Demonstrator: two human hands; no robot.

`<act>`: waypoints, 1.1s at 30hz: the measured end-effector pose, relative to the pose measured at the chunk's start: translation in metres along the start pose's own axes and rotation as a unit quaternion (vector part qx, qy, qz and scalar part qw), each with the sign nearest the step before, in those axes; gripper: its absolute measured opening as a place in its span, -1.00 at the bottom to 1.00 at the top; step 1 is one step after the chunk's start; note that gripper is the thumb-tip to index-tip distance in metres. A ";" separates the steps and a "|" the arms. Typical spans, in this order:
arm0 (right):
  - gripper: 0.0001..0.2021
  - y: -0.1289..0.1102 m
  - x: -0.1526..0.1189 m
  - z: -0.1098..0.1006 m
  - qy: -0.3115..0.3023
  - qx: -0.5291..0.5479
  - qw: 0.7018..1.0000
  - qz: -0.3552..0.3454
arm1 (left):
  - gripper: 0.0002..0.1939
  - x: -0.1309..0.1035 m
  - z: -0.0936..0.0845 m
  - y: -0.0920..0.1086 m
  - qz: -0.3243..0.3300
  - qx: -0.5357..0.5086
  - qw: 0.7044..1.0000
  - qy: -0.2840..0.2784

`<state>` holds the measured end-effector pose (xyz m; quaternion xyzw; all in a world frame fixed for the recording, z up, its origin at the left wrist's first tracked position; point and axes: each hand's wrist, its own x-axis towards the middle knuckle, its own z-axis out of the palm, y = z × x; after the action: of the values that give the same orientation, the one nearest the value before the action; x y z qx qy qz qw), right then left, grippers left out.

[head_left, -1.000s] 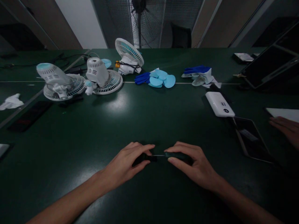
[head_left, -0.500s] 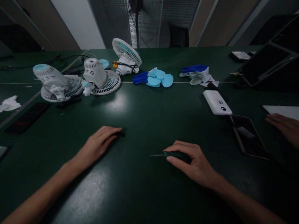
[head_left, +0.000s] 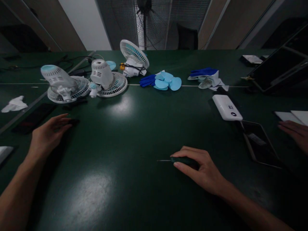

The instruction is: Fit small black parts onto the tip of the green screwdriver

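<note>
My right hand (head_left: pixel 201 168) is closed round the dark green handle of a screwdriver (head_left: pixel 181 160), its thin shaft pointing left just over the green table. At the left, my left hand (head_left: pixel 51 131) pinches a small dark object (head_left: pixel 73 121) between thumb and fingers, too dark to identify. Beyond it lie a white fan (head_left: pixel 64 83) with its cage face down and a second one (head_left: pixel 102 77) beside it. A black flat object (head_left: pixel 35 118) rests just behind my left hand.
A third fan (head_left: pixel 133 57), light blue blades (head_left: pixel 167 81) and gloves (head_left: pixel 204 75) stand along the back. To the right are a white power bank (head_left: pixel 226 107), a phone (head_left: pixel 261 142) and another person's hand (head_left: pixel 295 131). A white cloth (head_left: pixel 14 104) lies far left.
My left hand has moved left and away from me with the small dark object, towards the fans. My right hand keeps its hold on the screwdriver. The view has shifted slightly.
</note>
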<state>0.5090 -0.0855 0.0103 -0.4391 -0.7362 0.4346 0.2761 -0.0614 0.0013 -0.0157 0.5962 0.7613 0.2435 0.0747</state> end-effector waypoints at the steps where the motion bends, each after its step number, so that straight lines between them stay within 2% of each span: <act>1: -0.85 0.000 0.000 0.000 0.001 -0.001 1.000 -0.001 | -0.33 0.000 0.001 0.001 -0.001 -0.013 1.000 -0.003; 4: -0.85 0.001 0.000 0.000 -0.001 -0.001 1.000 0.003 | -0.26 -0.002 -0.001 0.007 -0.019 -0.058 0.998 -0.004; 6: -0.84 0.001 -0.001 0.000 -0.006 0.000 1.000 0.008 | -0.22 -0.004 -0.005 0.010 -0.062 -0.064 0.996 -0.007; 9: -0.83 0.002 -0.002 0.000 -0.010 0.007 1.000 0.009 | -0.35 -0.007 -0.011 0.011 -0.094 -0.030 0.995 -0.007; 11: -0.82 0.002 -0.002 0.000 -0.009 0.009 1.000 0.008 | -0.49 -0.009 -0.014 0.011 -0.078 -0.013 0.997 0.010; 13: -0.83 0.002 -0.002 0.000 -0.008 0.007 1.000 0.007 | -0.55 -0.011 -0.015 0.012 -0.073 -0.013 0.996 0.041; 16: -0.84 0.002 -0.002 0.000 -0.010 0.005 1.000 0.006 | -0.51 -0.014 -0.016 0.018 -0.095 -0.009 0.992 0.078; 22: -0.82 0.002 -0.002 -0.001 -0.015 0.006 1.000 0.014 | -0.37 -0.020 -0.016 0.033 -0.099 -0.061 0.989 0.095; 30: -0.83 0.003 -0.002 0.000 -0.012 -0.003 1.000 0.009 | -0.31 -0.022 -0.013 0.031 -0.042 -0.100 0.988 0.110; 33: -0.83 0.001 -0.002 -0.001 -0.013 -0.004 1.000 0.010 | -0.33 -0.022 -0.012 0.032 -0.050 -0.100 0.988 0.109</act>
<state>0.5109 -0.0864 0.0097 -0.4419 -0.7370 0.4400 0.2606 -0.0319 -0.0170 0.0056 0.5166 0.7658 0.3777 0.0631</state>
